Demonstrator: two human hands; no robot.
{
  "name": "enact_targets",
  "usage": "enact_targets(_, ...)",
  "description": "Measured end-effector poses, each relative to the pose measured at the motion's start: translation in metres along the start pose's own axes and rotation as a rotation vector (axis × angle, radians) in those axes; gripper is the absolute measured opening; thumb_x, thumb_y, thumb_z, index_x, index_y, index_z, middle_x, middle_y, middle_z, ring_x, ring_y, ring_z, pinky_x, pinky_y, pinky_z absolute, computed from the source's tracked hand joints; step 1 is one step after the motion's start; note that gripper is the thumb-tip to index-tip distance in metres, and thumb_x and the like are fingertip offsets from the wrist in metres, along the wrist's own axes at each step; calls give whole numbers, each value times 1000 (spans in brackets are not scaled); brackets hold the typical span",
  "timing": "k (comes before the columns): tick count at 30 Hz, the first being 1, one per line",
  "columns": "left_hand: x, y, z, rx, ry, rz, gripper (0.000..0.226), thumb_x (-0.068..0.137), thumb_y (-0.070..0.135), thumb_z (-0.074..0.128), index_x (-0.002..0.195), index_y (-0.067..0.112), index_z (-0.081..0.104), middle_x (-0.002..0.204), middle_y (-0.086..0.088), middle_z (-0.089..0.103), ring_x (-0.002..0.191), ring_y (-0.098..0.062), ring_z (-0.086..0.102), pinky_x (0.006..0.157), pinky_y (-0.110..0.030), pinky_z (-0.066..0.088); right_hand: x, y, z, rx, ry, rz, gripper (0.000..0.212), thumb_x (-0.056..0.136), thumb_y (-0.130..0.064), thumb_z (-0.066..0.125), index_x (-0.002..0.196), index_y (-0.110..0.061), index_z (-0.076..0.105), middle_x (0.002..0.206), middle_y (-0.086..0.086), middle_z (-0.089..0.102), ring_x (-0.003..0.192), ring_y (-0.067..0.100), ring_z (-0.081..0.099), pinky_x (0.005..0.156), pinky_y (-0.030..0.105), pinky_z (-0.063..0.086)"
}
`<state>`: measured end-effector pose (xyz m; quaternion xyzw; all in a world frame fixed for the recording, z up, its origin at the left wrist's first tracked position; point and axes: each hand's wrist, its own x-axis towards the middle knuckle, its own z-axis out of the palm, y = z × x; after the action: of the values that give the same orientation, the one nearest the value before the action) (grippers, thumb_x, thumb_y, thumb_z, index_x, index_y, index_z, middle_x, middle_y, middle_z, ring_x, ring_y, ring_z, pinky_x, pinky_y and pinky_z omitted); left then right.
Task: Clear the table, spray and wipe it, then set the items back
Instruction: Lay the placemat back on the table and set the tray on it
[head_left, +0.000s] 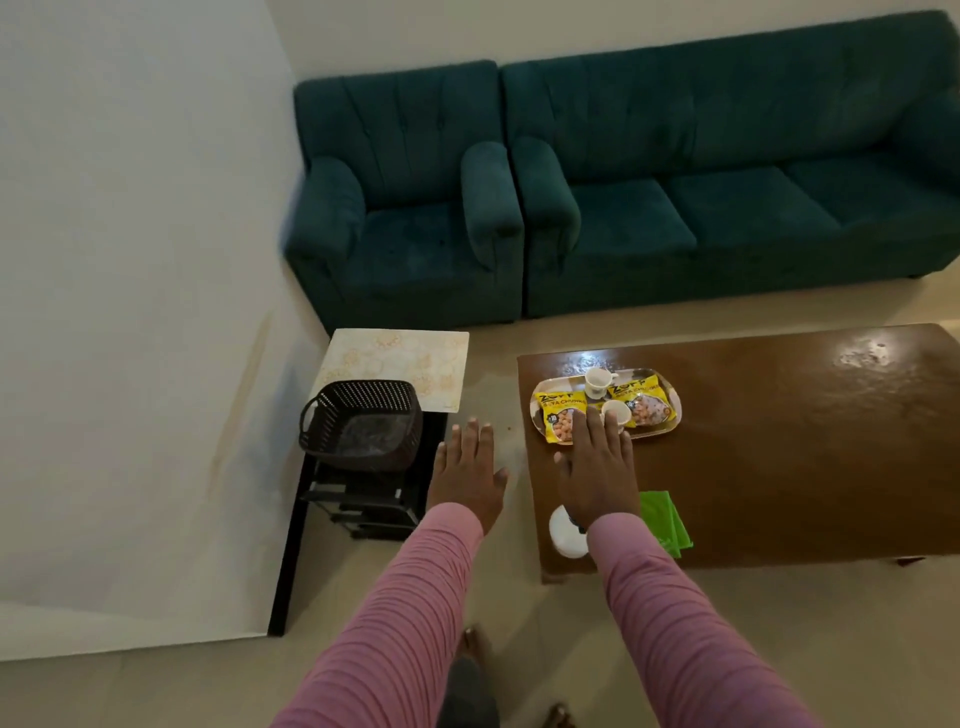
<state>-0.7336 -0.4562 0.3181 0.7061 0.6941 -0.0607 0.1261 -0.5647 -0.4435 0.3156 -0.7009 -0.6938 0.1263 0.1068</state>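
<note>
A brown wooden table (779, 457) holds a metal tray (670, 395) at its left end. On the tray lie two yellow snack packets (558, 415) and two white cups (596, 382). A green cloth (665, 519) lies near the table's front edge, and a white spray bottle (566, 535) shows partly under my right wrist. My right hand (597, 467) is flat and open, held over the table just in front of the tray. My left hand (467, 473) is open above the floor, between the table and a side stand.
A dark plastic basket (361, 421) sits on a black side stand (322, 499), next to a patterned light tabletop (395, 364). A teal armchair (405, 208) and a teal sofa (727, 182) stand beyond. A white wall runs along the left.
</note>
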Motion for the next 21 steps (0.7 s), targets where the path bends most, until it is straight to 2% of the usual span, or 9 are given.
enact_targets(7,-7,-66,-17,-9,49,-47,66,103,42,25,154,15,-6,163,-6,-10,150,-27,-9,121,-43,-2,6,-70,17,-40,-12,-95,62,95,-32,44,150,-13,22,159,9,15,148,30,4,119,46,5)
enact_targets(14,16,-177,-35,-56,62,-107,64,103,40,25,154,15,-6,163,-7,-10,150,-28,-9,122,-44,-2,44,-173,44,-43,-16,-162,63,98,-35,40,152,-13,15,160,8,9,148,28,-1,118,43,2)
enact_targets(18,38,-242,-42,-76,58,-117,65,103,39,28,154,16,-4,163,-7,-7,150,-28,-7,122,-45,2,65,-225,63,-27,-51,-137,63,100,-35,35,153,-14,8,161,7,2,147,26,-7,118,41,-3)
enact_targets(21,55,-278,-45,-90,47,-122,66,103,40,29,154,16,-4,163,-6,-8,150,-28,-7,122,-44,2,75,-253,75,-26,-59,-128,62,101,-34,35,153,-14,10,161,7,4,148,27,-6,118,41,-2)
